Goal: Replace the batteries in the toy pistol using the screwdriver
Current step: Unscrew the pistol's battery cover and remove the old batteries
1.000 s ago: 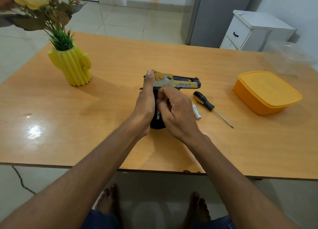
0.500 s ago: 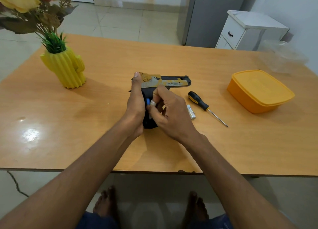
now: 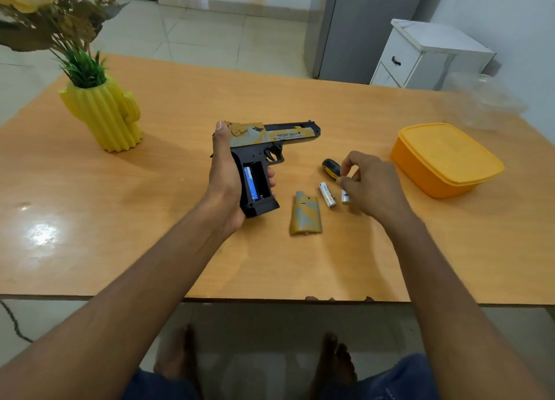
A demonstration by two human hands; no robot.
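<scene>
My left hand [image 3: 223,186] grips the black-and-gold toy pistol [image 3: 276,135] by its handle, barrel pointing right. The battery compartment is uncovered, with one blue battery [image 3: 250,183] in its left slot and the right slot bare. The gold compartment cover [image 3: 304,217] lies on the table to the right of the pistol. Beside it lie two white batteries, one [image 3: 327,194] in full view and one [image 3: 345,197] partly under my right hand [image 3: 372,186]. That hand hovers with loosely curled fingers, thumb at the second battery's upper end. The screwdriver's black-and-yellow handle [image 3: 331,166] shows behind my fingers.
An orange lidded box [image 3: 444,159] stands at the right. A clear plastic container [image 3: 483,102] sits at the far right corner. A yellow cactus vase [image 3: 103,114] with flowers stands at the far left. The wooden table's near edge [image 3: 270,299] runs in front of me.
My right hand has left the pistol's handle and moved right to the table. A second white battery now lies there, and the cover is in view on the table.
</scene>
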